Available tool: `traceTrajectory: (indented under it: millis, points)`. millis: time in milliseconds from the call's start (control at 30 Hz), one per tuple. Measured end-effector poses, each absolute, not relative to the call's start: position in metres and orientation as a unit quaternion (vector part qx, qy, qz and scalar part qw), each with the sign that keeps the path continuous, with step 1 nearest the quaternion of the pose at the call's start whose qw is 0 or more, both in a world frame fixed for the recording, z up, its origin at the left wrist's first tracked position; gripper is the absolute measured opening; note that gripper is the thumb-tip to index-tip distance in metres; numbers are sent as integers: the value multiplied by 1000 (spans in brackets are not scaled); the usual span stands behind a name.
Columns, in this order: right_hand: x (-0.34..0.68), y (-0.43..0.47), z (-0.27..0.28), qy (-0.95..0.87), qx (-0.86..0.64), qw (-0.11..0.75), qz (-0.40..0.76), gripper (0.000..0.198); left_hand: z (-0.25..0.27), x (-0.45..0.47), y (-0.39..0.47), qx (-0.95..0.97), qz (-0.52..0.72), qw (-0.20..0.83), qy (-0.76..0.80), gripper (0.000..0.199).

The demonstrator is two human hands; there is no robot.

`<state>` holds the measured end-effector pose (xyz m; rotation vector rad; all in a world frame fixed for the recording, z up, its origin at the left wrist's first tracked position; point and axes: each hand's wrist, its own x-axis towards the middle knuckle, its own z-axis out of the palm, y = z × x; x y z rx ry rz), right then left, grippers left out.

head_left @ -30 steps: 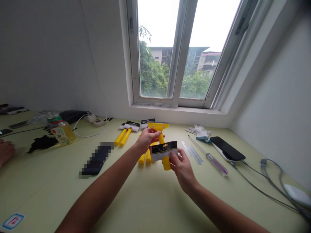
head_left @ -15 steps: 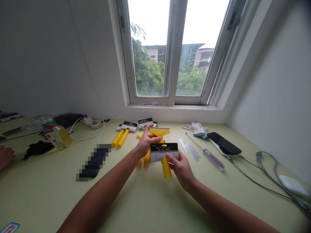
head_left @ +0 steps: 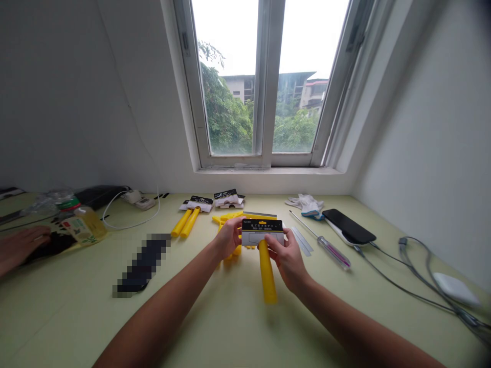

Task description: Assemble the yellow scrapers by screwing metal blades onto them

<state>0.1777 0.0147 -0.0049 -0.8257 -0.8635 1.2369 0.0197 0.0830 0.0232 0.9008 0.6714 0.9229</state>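
Observation:
A yellow scraper (head_left: 268, 281) is in front of me, its handle pointing down toward me. A black-and-white header card (head_left: 263, 226) covers its upper end, and part of a metal blade edge shows behind the card. My left hand (head_left: 229, 238) is closed at the card's left edge. On the other side, my right hand (head_left: 287, 256) pinches the card's lower right and the top of the handle, thumb on the front. Behind my left hand lie more yellow scraper parts (head_left: 232, 259), partly hidden.
Carded yellow scrapers (head_left: 186, 225) and loose cards (head_left: 228, 198) lie toward the window. Right of my hands are thin blades (head_left: 303, 243), a screwdriver (head_left: 333, 253), gloves (head_left: 307, 204), a phone (head_left: 349, 226) and cables. At left, another person's hand (head_left: 25, 245) is near a bottle (head_left: 86, 225).
My left hand has shifted from the scraper's head to the card's edge. The scraper is tilted, with more handle showing and its head behind the card. The other person's hand moved right.

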Motion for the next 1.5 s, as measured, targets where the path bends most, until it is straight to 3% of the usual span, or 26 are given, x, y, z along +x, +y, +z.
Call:
traceTrajectory:
  millis: [133,267,367,533,767,1000,1267,1500]
  points:
    - [180,19,2,-363,-372,667,533,77,26,23,76,422,424,756,266,39]
    - [184,23,7,-368,-372,670,527,84,30,23,70,458,435,739,236,48]
    - [187,26,9,-381,-370,669,520,81,31,23,68,507,435,707,233,54]
    - [192,31,9,-396,-376,672,500,71,28,27,69,558,414,682,229,38]
    - [201,38,17,-419,-369,664,497,35,34,26,69,564,422,664,253,35]
    - [204,39,25,-435,-384,619,530,38,44,30,70,517,462,652,308,32]
    - [187,17,-7,-574,-450,448,517,26,68,-71,143,433,607,419,518,21]
    - [175,1,-21,-698,-463,346,422,13,46,-139,195,445,511,250,692,35]
